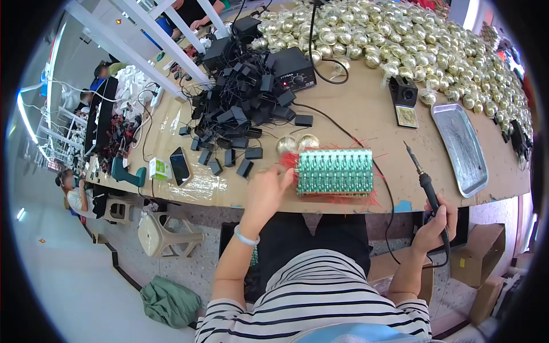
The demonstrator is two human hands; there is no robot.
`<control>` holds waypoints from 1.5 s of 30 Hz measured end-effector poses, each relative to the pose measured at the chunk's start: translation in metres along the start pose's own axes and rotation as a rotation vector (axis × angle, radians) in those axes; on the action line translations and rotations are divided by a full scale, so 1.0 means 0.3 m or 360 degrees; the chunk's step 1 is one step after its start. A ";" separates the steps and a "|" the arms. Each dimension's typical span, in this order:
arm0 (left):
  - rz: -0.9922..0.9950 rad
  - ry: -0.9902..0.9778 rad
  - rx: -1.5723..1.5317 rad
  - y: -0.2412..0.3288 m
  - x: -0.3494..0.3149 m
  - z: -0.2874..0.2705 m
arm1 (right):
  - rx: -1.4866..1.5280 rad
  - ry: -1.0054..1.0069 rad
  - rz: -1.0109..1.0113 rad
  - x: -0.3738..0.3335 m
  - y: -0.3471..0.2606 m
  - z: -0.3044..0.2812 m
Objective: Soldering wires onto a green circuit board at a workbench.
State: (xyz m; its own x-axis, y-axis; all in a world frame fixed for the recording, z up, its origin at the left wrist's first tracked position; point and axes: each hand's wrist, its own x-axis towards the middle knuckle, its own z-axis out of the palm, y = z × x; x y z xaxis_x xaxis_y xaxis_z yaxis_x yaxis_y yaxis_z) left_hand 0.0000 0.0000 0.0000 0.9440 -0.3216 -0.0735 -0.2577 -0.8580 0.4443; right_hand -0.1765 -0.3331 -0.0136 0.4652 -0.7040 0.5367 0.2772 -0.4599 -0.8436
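Observation:
In my right hand (437,226) is a soldering iron (426,184), its thin tip pointing up and left above the table. My left hand (266,191) is at the left end of a green circuit board panel (334,172), its thumb and fingers closed near a bunch of red wires (289,160). Whatever lies between those fingertips is too small to make out. The panel carries rows of identical small boards, and thin red wires stick out around its edges. Just behind it sit two gold round metal shells (307,142).
Many black plastic boxes with leads (234,108) are piled at the left, beside a black soldering station (293,70). To the right are an iron stand (404,100) and a metal tray (462,150). Gold shells (354,34) cover the far side. A phone (179,166) lies left.

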 end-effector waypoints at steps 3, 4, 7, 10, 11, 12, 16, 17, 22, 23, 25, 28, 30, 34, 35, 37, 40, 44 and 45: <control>-0.0045 -0.0002 -0.0085 -0.025 0.003 -0.111 | -0.0125 0.0107 -0.0016 -0.016 -0.023 0.016; 0.0199 0.0155 -0.0250 -0.064 0.047 -0.143 | -0.0147 0.0130 -0.0031 -0.024 -0.038 0.047; 0.0604 0.0266 -0.0273 -0.175 0.225 -0.161 | -0.0210 0.0151 -0.0067 -0.050 -0.094 0.121; 0.1415 -0.0015 -0.0241 -0.186 0.364 -0.125 | -0.0246 0.0143 -0.0123 -0.064 -0.146 0.137; 0.1345 -0.0327 -0.0305 -0.183 0.385 -0.112 | -0.0253 0.0128 -0.0152 -0.072 -0.160 0.136; 0.1270 -0.0644 -0.0360 -0.172 0.403 -0.110 | -0.0330 0.0175 -0.0169 -0.085 -0.170 0.132; 0.1475 -0.0221 -0.0048 -0.118 0.428 -0.212 | -0.0428 0.0235 -0.0221 -0.128 -0.214 0.104; 0.1505 -0.0242 -0.0052 -0.075 0.437 -0.257 | -0.0452 0.0261 -0.0214 -0.136 -0.213 0.099; 0.1444 -0.0002 0.0145 0.036 0.542 -0.396 | -0.0534 0.0389 -0.0154 -0.168 -0.251 0.112; 0.1455 -0.0003 0.0149 0.029 0.584 -0.372 | -0.0536 0.0400 -0.0154 -0.167 -0.255 0.110; 0.1592 -0.0433 -0.0115 -0.040 0.667 -0.270 | -0.0489 0.0370 -0.0179 -0.158 -0.261 0.108; 0.1572 -0.0855 0.0018 -0.047 0.683 -0.122 | -0.0479 0.0379 -0.0203 -0.133 -0.263 0.093; 0.1600 -0.0892 0.0085 -0.022 0.662 -0.080 | -0.0447 0.0340 -0.0231 -0.111 -0.264 0.073; 0.1597 -0.1049 0.0101 -0.038 0.633 -0.023 | -0.0396 0.0238 -0.0234 -0.083 -0.266 0.072; 0.1586 -0.1046 0.0097 -0.040 0.626 -0.030 | -0.0399 0.0266 -0.0248 -0.074 -0.264 0.072; 0.1532 -0.1080 0.0124 -0.040 0.606 -0.074 | -0.0430 0.0247 -0.0189 -0.066 -0.258 0.076; 0.1385 -0.0381 -0.0224 -0.025 0.610 -0.147 | -0.0403 0.0291 -0.0174 -0.056 -0.248 0.069; 0.0806 -0.0265 -0.0716 0.165 0.554 -0.272 | -0.0292 0.0274 -0.0119 -0.054 -0.203 0.050; 0.0704 -0.0332 -0.0644 0.235 0.568 -0.278 | -0.0296 0.0269 -0.0127 -0.053 -0.195 0.055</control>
State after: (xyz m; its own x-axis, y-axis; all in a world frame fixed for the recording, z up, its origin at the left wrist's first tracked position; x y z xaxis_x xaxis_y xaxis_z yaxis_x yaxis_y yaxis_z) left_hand 0.1597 -0.0819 0.0932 0.6957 -0.7172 0.0400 -0.4774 -0.4200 0.7718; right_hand -0.1864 -0.2860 0.0269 0.2966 -0.7346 0.6103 0.1411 -0.5983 -0.7888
